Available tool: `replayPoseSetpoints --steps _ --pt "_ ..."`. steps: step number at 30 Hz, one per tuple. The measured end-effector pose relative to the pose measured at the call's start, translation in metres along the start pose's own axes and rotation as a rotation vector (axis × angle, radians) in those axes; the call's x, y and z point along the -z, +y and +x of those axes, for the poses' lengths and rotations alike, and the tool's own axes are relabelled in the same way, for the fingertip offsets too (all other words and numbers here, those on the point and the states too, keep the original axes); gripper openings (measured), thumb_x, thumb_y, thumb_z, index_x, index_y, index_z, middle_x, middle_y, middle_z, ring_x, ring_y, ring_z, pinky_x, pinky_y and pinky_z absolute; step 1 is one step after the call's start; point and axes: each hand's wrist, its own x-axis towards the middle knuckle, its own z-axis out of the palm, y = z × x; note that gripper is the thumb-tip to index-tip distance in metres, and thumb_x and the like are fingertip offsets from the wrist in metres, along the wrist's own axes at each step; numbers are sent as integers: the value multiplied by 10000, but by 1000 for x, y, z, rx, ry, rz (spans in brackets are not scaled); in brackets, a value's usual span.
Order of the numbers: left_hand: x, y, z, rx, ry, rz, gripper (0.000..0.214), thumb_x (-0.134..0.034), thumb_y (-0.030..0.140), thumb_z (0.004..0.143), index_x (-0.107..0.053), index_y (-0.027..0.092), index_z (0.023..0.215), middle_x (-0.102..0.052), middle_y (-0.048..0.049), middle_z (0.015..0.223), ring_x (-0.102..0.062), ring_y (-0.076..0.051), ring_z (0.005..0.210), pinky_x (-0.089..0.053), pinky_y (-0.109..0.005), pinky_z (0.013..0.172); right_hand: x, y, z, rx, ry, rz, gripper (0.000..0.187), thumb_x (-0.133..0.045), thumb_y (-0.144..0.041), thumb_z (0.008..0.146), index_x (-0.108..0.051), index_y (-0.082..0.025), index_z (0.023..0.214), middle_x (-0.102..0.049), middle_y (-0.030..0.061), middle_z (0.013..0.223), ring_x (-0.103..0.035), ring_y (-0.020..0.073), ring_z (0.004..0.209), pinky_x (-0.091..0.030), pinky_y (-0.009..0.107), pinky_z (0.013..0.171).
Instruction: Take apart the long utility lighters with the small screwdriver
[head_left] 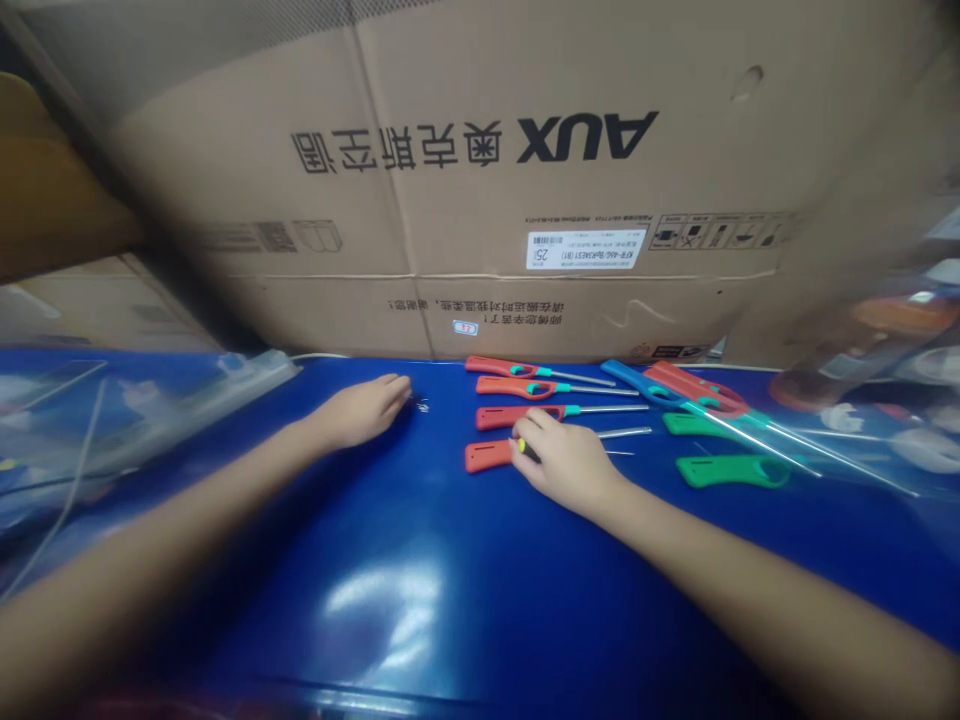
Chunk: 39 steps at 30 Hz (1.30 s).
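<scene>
My left hand rests on the blue table with its fingers closed together, beside a few tiny metal screws. Whatever its fingertips pinch, if anything, is hidden. My right hand is closed around a screwdriver with a yellow and black handle; its thin shaft sticks out to the right under the hand. Below that hand lies a red lighter, partly covered. Three more long-necked red lighters lie above it in a column: a lower one, a middle one and a top one.
Right of the column lie blue, red and green lighters, some overlapping. A large cardboard box stands behind the table. Blurred clear plastic bags are at the right, and a plastic tray is at the left.
</scene>
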Motion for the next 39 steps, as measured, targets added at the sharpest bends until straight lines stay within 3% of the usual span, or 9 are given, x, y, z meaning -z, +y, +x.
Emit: replayPoseSetpoints --steps 5,15,21,27,32,35,39 --pt "-19 -1 -4 6 29 7 319 -283 386 1041 -518 227 896 -566 -46 874 -580 -210 767 -452 -305 685 -1 -1 0 -7 10 2 249 -446 -300 971 -671 -193 976 -699 39 1017 -634 150 690 -202 302 530" --pt "-24 -4 -1 -7 91 -152 360 -371 470 1021 -552 227 827 -532 -26 835 -557 -203 783 -461 -302 748 -3 -1 0 -11 10 11 243 -453 -299 965 -672 -193 972 -707 39 1034 -633 153 689 -208 294 530" --pt "-32 -2 7 108 266 -422 350 -372 467 1000 -557 201 868 -604 -72 935 -567 -245 957 -453 -416 963 -2 0 0 -2 6 18 255 -440 -298 972 -670 -188 964 -703 41 1022 -635 157 695 -215 294 531" --pt "-46 10 34 118 283 -802 390 -314 463 986 -576 184 1059 -700 -101 1109 -675 -197 1029 -532 -349 931 -3 -1 1 -5 3 16 256 -441 -303 981 -669 -188 982 -704 44 1045 -637 156 705 -213 293 534" --pt "-51 21 42 37 250 -914 236 -494 302 877 -572 175 1060 -701 -96 1101 -691 -185 950 -559 -340 862 -2 0 1 -11 -8 25 236 -457 -293 971 -667 -186 978 -699 41 1029 -632 154 705 -205 291 533" --pt "-51 26 37 -33 239 -878 313 -567 142 736 -585 172 1048 -681 -80 1073 -666 -181 933 -549 -340 861 -2 1 1 -2 -2 30 236 -453 -293 973 -664 -188 978 -696 40 1025 -627 153 702 -202 291 535" --pt "-49 30 28 -101 250 -766 395 -540 49 679 -625 180 1042 -645 -48 996 -621 -171 881 -524 -342 845 -4 1 1 -3 15 31 234 -452 -293 969 -661 -187 969 -698 44 1020 -611 145 676 -193 291 532"
